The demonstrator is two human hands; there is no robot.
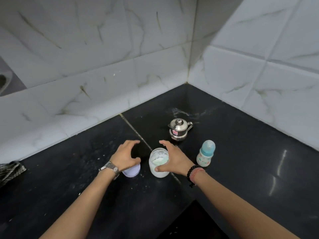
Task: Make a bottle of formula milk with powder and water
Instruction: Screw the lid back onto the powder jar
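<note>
Black stone surface (pixel 241 152) fills a tiled corner, speckled with pale grains. On it stand a lidded steel pot (pixel 179 129), an open powder jar (pixel 158 163) with its lid (pixel 131 171) set beside it, and the baby bottle (pixel 206 153), capped, apparently unfilled. Only opening the jar seems done; scooping and water remain. Left hand (pixel 125 156) hovers wide over the lid; right hand (pixel 172 159) loosely rings the jar, contact uncertain. No scoop shows.

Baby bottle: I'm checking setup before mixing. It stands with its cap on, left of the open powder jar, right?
Not quite. The head view shows the capped bottle standing right of the open jar, not left. The lilac lid lies on the left.
</note>
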